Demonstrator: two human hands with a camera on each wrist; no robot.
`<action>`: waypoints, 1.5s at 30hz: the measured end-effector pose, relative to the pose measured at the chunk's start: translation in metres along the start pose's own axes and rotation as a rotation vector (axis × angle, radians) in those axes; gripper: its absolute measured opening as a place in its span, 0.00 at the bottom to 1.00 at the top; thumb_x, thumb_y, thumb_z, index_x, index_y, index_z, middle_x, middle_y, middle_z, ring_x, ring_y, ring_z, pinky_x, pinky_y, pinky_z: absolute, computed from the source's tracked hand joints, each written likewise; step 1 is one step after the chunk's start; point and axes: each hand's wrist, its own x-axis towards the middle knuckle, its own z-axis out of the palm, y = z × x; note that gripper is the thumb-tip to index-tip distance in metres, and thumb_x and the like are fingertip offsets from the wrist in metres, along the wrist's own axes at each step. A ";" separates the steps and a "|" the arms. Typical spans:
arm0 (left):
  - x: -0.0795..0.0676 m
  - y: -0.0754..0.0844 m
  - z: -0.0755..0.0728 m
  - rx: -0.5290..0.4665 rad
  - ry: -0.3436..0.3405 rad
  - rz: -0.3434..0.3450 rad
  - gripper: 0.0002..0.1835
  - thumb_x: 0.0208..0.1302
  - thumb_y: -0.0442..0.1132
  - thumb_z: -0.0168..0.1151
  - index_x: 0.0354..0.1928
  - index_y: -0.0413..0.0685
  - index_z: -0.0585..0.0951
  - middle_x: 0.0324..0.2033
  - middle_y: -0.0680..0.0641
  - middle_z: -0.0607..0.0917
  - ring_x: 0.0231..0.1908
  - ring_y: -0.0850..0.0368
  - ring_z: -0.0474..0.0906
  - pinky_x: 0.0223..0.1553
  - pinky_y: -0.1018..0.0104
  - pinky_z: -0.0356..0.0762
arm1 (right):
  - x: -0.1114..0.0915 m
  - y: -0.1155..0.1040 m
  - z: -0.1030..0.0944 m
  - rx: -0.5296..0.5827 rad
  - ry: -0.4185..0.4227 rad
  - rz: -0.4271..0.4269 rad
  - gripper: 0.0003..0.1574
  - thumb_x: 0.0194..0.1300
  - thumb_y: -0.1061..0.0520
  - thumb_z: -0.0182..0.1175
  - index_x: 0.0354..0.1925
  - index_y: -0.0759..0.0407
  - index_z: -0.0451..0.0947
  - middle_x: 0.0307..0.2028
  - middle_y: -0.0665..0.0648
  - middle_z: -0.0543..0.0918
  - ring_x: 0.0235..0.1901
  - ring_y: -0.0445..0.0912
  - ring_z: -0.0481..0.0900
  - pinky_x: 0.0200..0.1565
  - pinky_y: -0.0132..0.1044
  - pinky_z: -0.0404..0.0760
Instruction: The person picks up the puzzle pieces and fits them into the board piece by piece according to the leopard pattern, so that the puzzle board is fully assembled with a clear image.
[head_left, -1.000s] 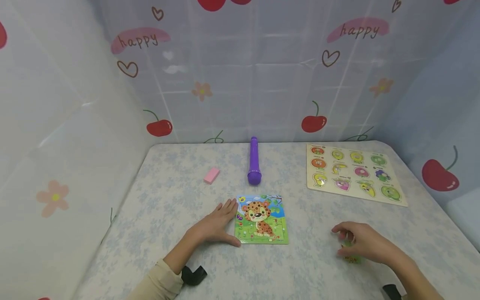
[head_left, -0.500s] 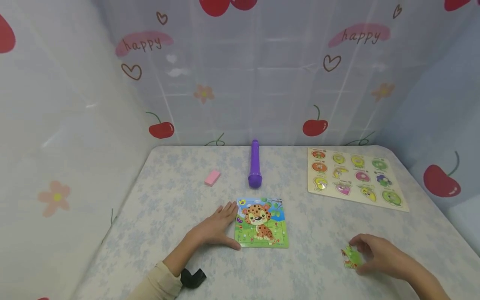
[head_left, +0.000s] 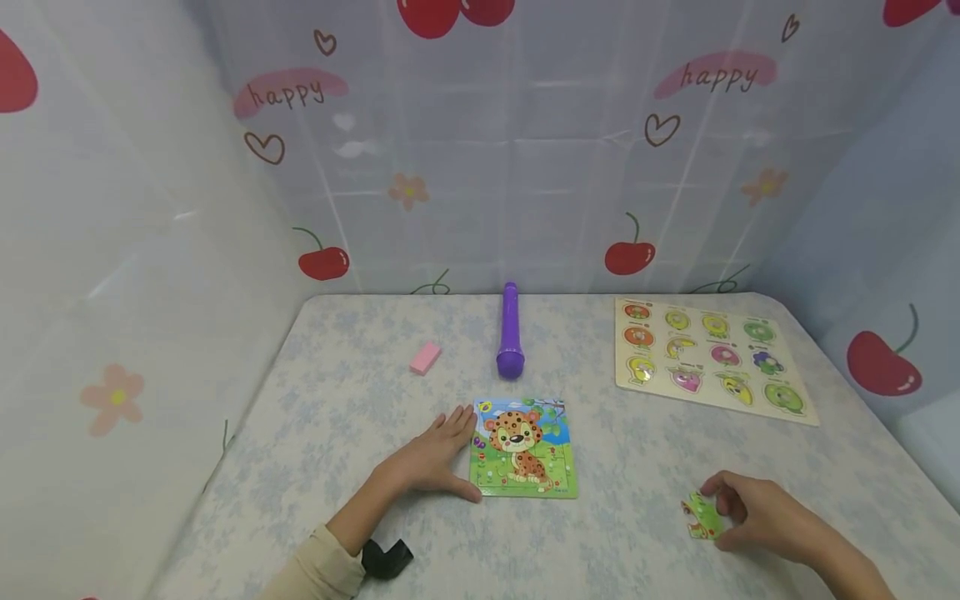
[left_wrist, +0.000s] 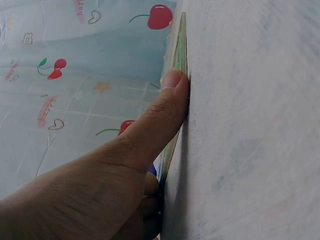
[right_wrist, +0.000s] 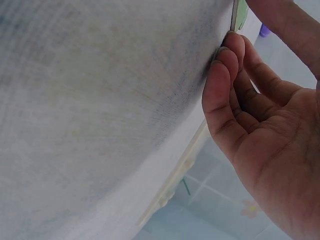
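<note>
A square leopard jigsaw puzzle (head_left: 522, 450) lies flat near the middle of the table. My left hand (head_left: 429, 458) rests along its left side, fingers straight and thumb at the near-left corner. In the left wrist view the thumb of my left hand (left_wrist: 135, 145) touches the puzzle's thin edge (left_wrist: 181, 47). To the right, my right hand (head_left: 765, 512) holds a green puzzle piece (head_left: 703, 515) between thumb and fingers, low over the table. The right wrist view shows the curled fingers of my right hand (right_wrist: 265, 100) by the piece's edge (right_wrist: 241, 15); its underside is hidden.
A purple toy microphone (head_left: 510, 333) lies beyond the puzzle, with a pink block (head_left: 425, 358) to its left. At the back right is a fruit puzzle board (head_left: 705, 396). Printed curtains surround the table (head_left: 352, 333) behind and at the sides.
My right hand has shifted right and toward me, uncovering much of the green puzzle piece. My left hand stays at the puzzle's edge. The head view has tilted slightly.
</note>
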 end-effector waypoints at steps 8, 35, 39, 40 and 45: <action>0.002 -0.001 -0.001 0.017 0.009 0.007 0.67 0.46 0.74 0.65 0.77 0.40 0.46 0.77 0.42 0.43 0.78 0.48 0.37 0.78 0.51 0.41 | -0.002 0.001 -0.001 0.012 0.000 -0.030 0.40 0.38 0.54 0.80 0.51 0.60 0.76 0.29 0.51 0.72 0.30 0.42 0.68 0.27 0.30 0.67; 0.002 -0.001 -0.001 0.016 0.009 0.008 0.67 0.46 0.73 0.66 0.77 0.40 0.46 0.77 0.42 0.44 0.78 0.48 0.37 0.78 0.51 0.41 | -0.004 0.003 -0.004 -0.009 0.010 -0.083 0.39 0.37 0.52 0.81 0.50 0.59 0.79 0.34 0.50 0.75 0.31 0.40 0.68 0.29 0.28 0.70; 0.001 -0.001 -0.001 0.006 0.009 0.011 0.67 0.46 0.73 0.66 0.77 0.40 0.46 0.77 0.43 0.43 0.78 0.48 0.37 0.78 0.51 0.41 | -0.004 0.003 -0.003 -0.007 0.013 -0.079 0.39 0.37 0.51 0.81 0.50 0.59 0.79 0.34 0.50 0.75 0.31 0.40 0.68 0.28 0.28 0.70; 0.001 -0.001 -0.001 0.002 0.010 0.012 0.67 0.46 0.73 0.66 0.76 0.40 0.46 0.77 0.42 0.43 0.78 0.48 0.37 0.78 0.50 0.41 | -0.004 0.003 -0.003 -0.006 0.015 -0.082 0.39 0.38 0.51 0.81 0.50 0.59 0.79 0.33 0.50 0.75 0.30 0.40 0.68 0.28 0.28 0.70; 0.001 -0.001 0.001 -0.004 0.011 0.012 0.67 0.46 0.73 0.66 0.76 0.40 0.46 0.77 0.43 0.43 0.78 0.48 0.37 0.78 0.50 0.41 | -0.006 0.005 -0.003 -0.005 0.030 -0.092 0.40 0.38 0.50 0.80 0.51 0.59 0.79 0.33 0.50 0.75 0.29 0.38 0.67 0.27 0.28 0.69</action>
